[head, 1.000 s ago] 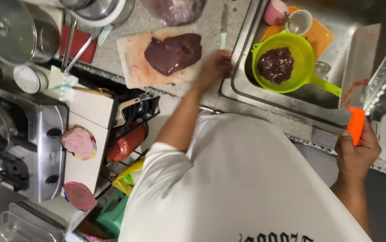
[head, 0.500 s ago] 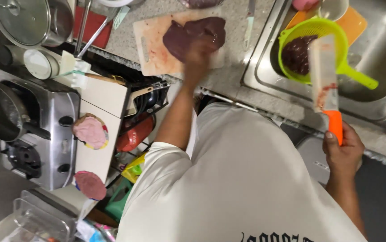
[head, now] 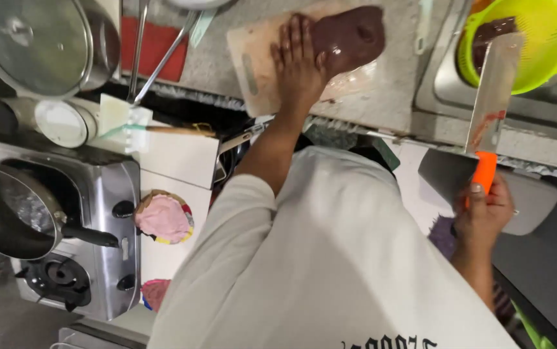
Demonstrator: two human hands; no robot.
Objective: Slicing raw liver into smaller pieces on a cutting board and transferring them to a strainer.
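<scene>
My left hand (head: 299, 64) lies flat on the pale cutting board (head: 256, 68), its fingers touching the edge of a large dark red piece of liver (head: 349, 35). My right hand (head: 482, 216) grips the orange handle of a broad cleaver (head: 495, 87), held blade up over the counter's edge, with red smears on the steel. More dark meat sits in a lime green colander (head: 537, 39) in the steel sink (head: 446, 84) behind the blade.
A gas stove (head: 65, 245) with a black pan (head: 7, 210) stands at the left. A lidded steel pot (head: 39, 42), a white tub (head: 62, 123) and a red cloth (head: 152, 48) lie near it. My white shirt (head: 330, 271) fills the lower middle.
My left hand has settled flat on the board against the liver. My right hand has brought the cleaver from the right side of the sink leftward, towards the board.
</scene>
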